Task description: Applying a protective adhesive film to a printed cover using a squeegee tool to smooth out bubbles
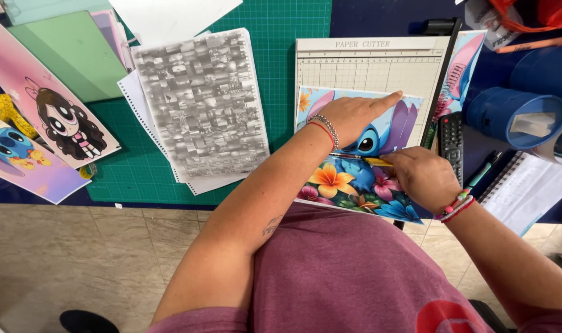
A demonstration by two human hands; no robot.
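Left hand (348, 117) lies flat, fingers spread, pinning the cartoon print (355, 179) on the paper cutter (367, 65) at the bench edge. Right hand (422, 176) has its grip pinched on a yellow craft knife (376, 161), tip on the print just under the left palm. Risk: blade skids toward the left wrist w/ no ruler guiding it, or the glossy sheet creeps & the cut wanders.

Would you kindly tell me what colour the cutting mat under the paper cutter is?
The cutting mat is green with a fine grid, seen best in the head view.
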